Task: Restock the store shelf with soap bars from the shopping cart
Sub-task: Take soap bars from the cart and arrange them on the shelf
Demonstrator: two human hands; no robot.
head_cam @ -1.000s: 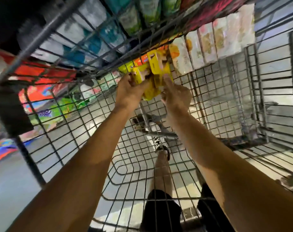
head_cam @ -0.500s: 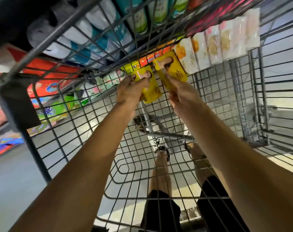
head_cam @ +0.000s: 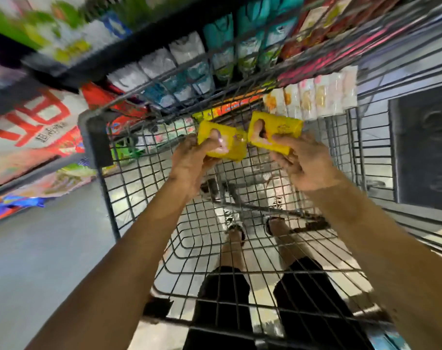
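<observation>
Two yellow soap boxes up above the wire shopping cart (head_cam: 240, 223), one per hand. Left hand (head_cam: 189, 165) curled round the lower edge of the left soap box (head_cam: 223, 141), at about 11 o'clock from frame centre; grip narrow, thumb over the printed face. Right hand (head_cam: 305, 165) pinching the lower edge of the right soap box (head_cam: 275, 132), at about 1 o'clock; grip likewise closed on the carton. Boxes nearly touching corner to corner, both tilted.

Probably light for their bulk, a solid bar inside thin card: stiff enough to pinch, but corners likely to dent if squeezed hard. Glossy print, so possibly a bit slippery; safer taken across the short sides, not by one edge as now. No fragility to speak of beyond scuffed card.

Shelf (head_cam: 144, 44) at 12 o'clock beyond the cart, packed with blurred goods; a row of pale packets (head_cam: 315, 99) just past the right box. Exact slot for the soap not discernible.
</observation>
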